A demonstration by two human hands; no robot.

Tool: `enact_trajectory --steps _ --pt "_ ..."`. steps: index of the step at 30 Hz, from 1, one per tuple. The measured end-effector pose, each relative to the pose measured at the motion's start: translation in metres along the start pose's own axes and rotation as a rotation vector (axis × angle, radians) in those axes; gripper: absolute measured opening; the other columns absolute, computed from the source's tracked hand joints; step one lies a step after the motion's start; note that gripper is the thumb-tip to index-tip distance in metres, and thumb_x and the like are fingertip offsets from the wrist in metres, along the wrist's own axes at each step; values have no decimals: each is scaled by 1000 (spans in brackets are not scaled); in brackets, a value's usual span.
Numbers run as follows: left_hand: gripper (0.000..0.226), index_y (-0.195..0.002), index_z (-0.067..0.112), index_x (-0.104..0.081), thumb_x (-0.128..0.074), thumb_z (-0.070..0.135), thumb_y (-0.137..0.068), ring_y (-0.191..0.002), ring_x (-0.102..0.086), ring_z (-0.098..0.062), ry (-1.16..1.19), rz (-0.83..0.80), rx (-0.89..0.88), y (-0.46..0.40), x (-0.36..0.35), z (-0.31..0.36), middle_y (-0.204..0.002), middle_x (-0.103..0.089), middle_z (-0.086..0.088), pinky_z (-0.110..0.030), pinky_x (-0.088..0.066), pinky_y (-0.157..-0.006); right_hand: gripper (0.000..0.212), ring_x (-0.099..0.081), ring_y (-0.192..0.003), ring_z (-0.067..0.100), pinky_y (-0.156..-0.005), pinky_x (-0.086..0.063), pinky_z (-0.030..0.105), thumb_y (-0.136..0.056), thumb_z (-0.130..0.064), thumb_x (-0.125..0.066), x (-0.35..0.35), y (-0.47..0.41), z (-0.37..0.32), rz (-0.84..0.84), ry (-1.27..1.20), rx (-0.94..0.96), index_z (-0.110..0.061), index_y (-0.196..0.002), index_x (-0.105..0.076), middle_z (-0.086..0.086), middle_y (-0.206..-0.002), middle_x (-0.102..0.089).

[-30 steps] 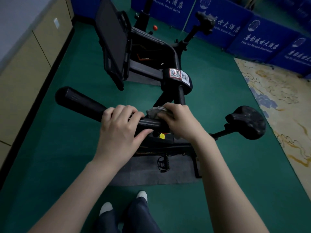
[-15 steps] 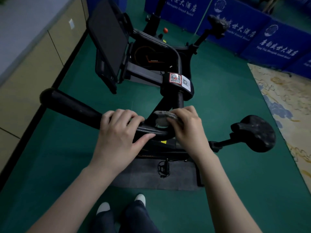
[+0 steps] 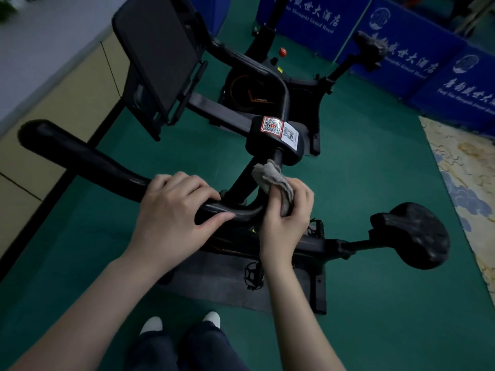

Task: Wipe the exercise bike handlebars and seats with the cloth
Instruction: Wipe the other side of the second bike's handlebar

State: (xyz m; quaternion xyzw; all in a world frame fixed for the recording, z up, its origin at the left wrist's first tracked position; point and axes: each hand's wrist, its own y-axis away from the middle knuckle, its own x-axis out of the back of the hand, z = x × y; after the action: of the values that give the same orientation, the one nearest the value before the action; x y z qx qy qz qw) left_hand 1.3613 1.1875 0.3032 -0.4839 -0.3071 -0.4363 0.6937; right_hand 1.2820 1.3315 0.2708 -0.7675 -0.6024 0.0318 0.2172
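- Right now the grey cloth is bunched in the person's right hand, fingers curled round it, pressed at the centre of the near bike's handlebar where the bar meets the stem.
- Cloth's free end sticks up and away from the person, toward the QR sticker block; the wad is crumpled, so no clear long axis.
- Left hand is wrapped over the bar just left of the cloth, thumb underneath, gripping to steady it.
- Handlebar runs roughly left to right across the view; its left grip end points up-left toward the cabinet wall. The right half is hidden behind the hands, can't tell its state.
- Progress, as a judgement: early-to-mid. The wipe sits at the bar's middle, and nothing shows which stretches are already clean.
- Seat of this bike sits well apart to the right on its post, cloth nowhere near it, so likely left to do.
- Second bike stands further back with its own seat and tablet-style screen; likely also left to wipe.
- Around: green floor, dark mat under the near bike, blue hotel banners along the back, patterned carpet at right.
- Person's white shoes and dark trousers show at bottom.
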Motion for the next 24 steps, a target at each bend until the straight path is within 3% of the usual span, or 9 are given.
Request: enact_trajectory --steps 2,7,9,11,14,18,24 --pt "41 -87 21 -70 -53 58 -82 -83 -60 -15 -1 7 7 0 0 1 -85 -64 9 -27 -31 -83 15 -54 -98 10 -90 -39 15 -86 -10 -61 1 0 1 -15 -44 -57 -5 -99 -66 2 -102 -51" --pt "40 -85 22 -69 -53 59 -81 -82 -59 -14 -7 26 20 1 -2 2 -85 -64 10 -26 -28 -82 14 -56 -99 9 -89 -42 14 -87 -14 -60 8 11 -2 -24 -152 -154 -15 -100 -65 4 -105 -53" --pt "41 -85 22 -69 -53 60 -81 -82 -58 -14 -1 25 24 1 -2 2 -85 -64 11 -26 -27 -82 14 -57 -99 10 -91 -46 20 -89 -14 -60 6 1 -2 -18 -176 -198 -25 -97 -63 2 -105 -54" --pt "41 -85 22 -69 -53 60 -81 -82 -58 -14 3 23 26 1 -2 2 -85 -63 11 -26 -27 -82 13 -60 -102 15 -96 -49 36 -90 -18 -60 4 -8 0 -22 -183 -242 -29 -96 -62 4 -107 -58" --pt "41 -86 23 -69 -52 59 -81 -83 -59 -15 5 27 23 3 -2 2 -85 -63 11 -27 -28 -83 11 -61 -103 21 -96 -48 43 -88 -27 -58 4 -1 2 -6 -194 -268 -26 -98 -63 11 -107 -61" --pt "41 -87 22 -69 -52 59 -82 -84 -59 -15 9 28 9 3 -3 1 -85 -63 11 -29 -30 -82 34 -62 -104 24 -97 -47 47 -85 -40 -55 5 17 2 45 -200 -292 -15 -106 -63 14 -108 -63" --pt "41 -86 22 -69 -52 58 -81 -83 -58 -16 13 17 0 3 -2 0 -84 -63 10 -29 -30 -82 25 -61 -95 28 -92 -48 53 -89 -35 -55 -3 -5 -1 56 -148 -370 -13 -99 -63 15 -100 -64"
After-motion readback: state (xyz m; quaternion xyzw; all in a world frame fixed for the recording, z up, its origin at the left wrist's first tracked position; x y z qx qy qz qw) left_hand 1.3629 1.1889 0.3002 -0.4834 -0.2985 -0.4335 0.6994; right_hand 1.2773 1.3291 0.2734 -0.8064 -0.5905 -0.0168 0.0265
